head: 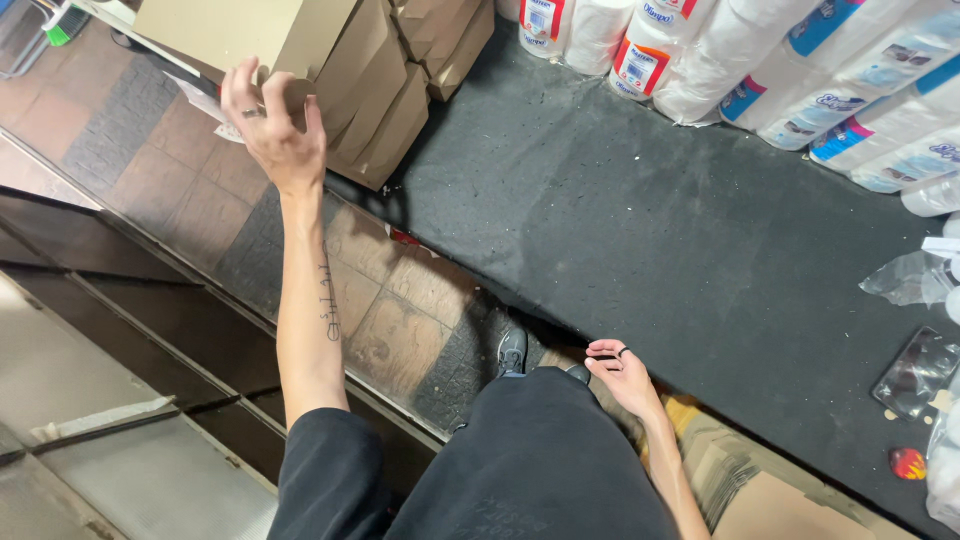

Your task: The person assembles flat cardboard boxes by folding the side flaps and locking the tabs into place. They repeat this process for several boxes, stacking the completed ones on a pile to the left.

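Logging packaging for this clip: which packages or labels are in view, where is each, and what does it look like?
Cardboard boxes: stacked at top left, plain brown, tilted; the left hand rests on them.
Paper-roll packs: top right along the dark mat, white cylinders in clear wrap with blue and red labels.
Clear plastic wrappers: right edge, crumpled.
Flattened cardboard: bottom right, tan, near the right hand.
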